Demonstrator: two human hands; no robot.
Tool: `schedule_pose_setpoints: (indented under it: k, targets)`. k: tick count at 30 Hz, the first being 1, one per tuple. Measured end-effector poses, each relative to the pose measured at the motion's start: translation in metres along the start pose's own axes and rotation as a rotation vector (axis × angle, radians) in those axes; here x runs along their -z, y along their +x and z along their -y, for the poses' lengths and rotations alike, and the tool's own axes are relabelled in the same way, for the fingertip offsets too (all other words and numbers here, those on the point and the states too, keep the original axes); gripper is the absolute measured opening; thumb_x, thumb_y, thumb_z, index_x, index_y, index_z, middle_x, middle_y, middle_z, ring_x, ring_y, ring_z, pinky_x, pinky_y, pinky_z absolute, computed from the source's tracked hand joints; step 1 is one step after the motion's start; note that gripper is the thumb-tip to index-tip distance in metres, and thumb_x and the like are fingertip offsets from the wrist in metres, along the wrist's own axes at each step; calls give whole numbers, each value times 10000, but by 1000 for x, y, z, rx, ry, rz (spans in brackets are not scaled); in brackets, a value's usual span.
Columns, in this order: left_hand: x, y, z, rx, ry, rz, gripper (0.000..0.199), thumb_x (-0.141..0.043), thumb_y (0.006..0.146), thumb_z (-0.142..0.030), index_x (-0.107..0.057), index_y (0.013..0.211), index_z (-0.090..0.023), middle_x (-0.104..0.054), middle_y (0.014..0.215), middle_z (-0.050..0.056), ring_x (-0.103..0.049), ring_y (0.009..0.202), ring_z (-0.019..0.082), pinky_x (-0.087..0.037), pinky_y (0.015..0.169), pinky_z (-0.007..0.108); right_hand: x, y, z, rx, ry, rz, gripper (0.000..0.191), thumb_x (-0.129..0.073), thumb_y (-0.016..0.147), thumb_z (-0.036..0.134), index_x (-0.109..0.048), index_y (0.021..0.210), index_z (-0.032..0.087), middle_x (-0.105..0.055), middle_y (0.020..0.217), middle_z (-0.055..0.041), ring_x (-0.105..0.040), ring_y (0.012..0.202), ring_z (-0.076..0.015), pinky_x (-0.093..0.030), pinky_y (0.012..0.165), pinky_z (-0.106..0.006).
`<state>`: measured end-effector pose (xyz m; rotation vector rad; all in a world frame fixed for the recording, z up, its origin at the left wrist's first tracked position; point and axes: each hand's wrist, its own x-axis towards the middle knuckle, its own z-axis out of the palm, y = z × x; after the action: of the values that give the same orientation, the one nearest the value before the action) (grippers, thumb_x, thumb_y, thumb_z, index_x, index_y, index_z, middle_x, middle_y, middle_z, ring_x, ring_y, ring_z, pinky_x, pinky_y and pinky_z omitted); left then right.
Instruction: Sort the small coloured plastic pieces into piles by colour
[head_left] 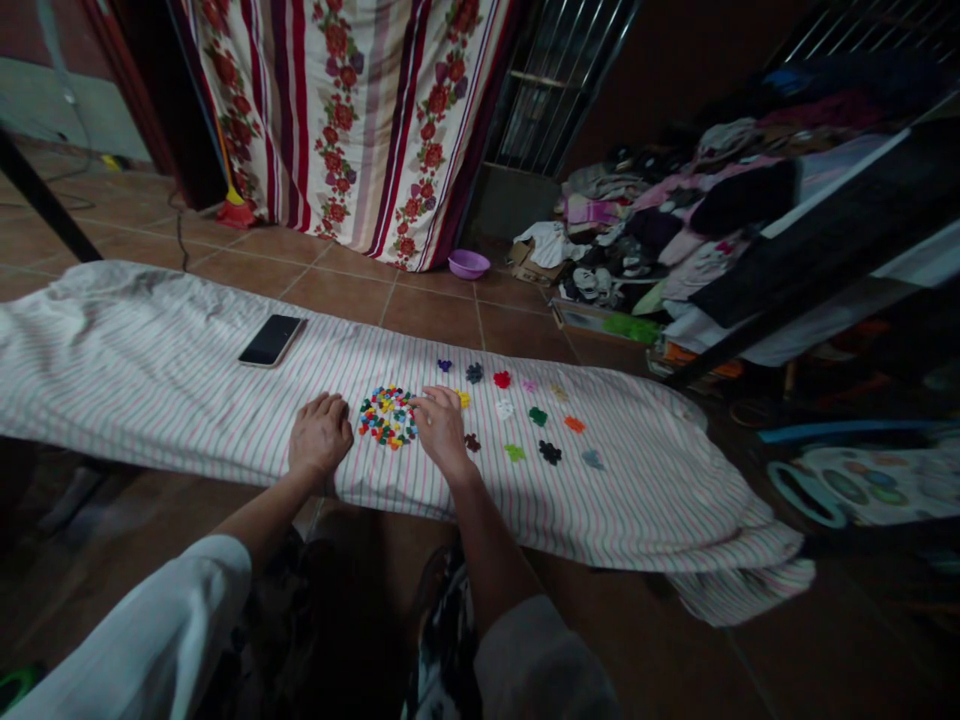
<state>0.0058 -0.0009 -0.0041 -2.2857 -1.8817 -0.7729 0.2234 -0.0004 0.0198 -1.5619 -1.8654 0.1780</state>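
Note:
A ring-shaped pile of small mixed-colour plastic pieces (390,443) lies on the striped cloth (225,420). Left of the pile, my left hand (321,436) rests on the cloth with its fingers curled in and no piece showing. My right hand (441,425) is at the pile's right edge, thumb and fingertips close together; whatever they pinch is too small to make out. Partly behind that hand sits a yellow cluster (463,399). Single-colour clusters spread to the right, among them red (502,379), white (505,409), dark green (538,416), orange (574,424), black (550,453) and brown (472,442).
A phone (272,340) lies on the cloth to the left. Beyond the cloth, a purple basin (469,264) stands on the tiled floor before a flowered curtain (337,120). Heaped clothes (652,220) fill the right side, crossed by a dark bar (795,290).

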Motion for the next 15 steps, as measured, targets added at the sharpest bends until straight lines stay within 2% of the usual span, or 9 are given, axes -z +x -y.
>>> schedule_pose_setpoints:
  k: [7, 15]
  targets:
    - [-2, 1, 1, -5, -15, -1, 281, -465, 809, -181, -632, 1035, -169, -650, 1218, 125, -527, 1223, 296, -392, 1022, 453, -24, 10, 30, 31, -18, 70, 266, -525, 879, 190, -750, 970, 299, -532, 1346, -37, -314, 1329, -263, -311, 1093, -461]
    - [-1, 0, 0, -19, -22, -9, 291, -470, 813, -169, -633, 1053, -178, -653, 1206, 127, -533, 1217, 299, -400, 1011, 453, -45, 15, 56, -15, -32, 164, 223, -534, 869, 185, -738, 942, 237, -437, 1452, -82, -236, 1389, -323, -285, 1072, -544]
